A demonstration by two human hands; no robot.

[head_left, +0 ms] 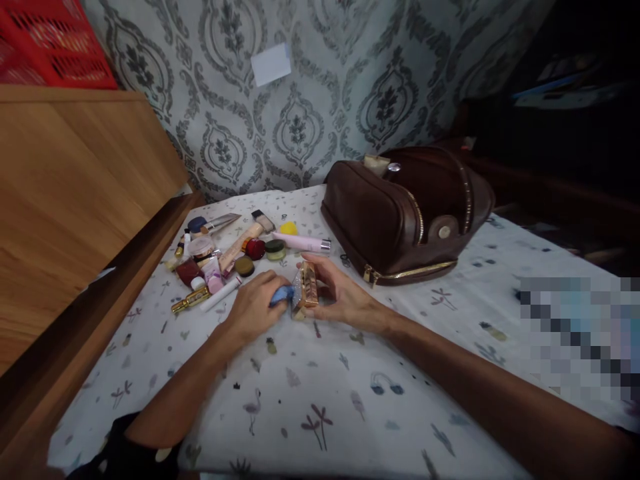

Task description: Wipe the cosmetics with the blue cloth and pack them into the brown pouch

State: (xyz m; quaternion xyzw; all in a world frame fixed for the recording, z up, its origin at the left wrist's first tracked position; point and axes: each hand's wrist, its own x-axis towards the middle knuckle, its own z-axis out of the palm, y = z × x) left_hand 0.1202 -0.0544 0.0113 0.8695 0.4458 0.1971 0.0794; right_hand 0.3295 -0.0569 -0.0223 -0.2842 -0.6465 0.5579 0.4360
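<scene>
In the middle of the patterned cloth, my right hand [343,293] grips a small gold case [307,290] with a clear side, held on edge with thumb below and fingers above. My left hand [260,303] is closed round a blue cloth [281,295], which meets the case's left face. A white tube [221,294] lies beside my left hand. Behind it are a brown-lidded jar [245,267], a dark red jar [256,249], a green-lidded jar [275,250] and a pink tube [305,242].
A brown leather bag [370,220] stands open at the back right, its gold zip hanging at the front. More cosmetics, including a gold bottle [190,300], crowd the left. A wooden cabinet [85,167] edges the left side, with a red basket [60,47] on top. Patterned wallpaper rises behind.
</scene>
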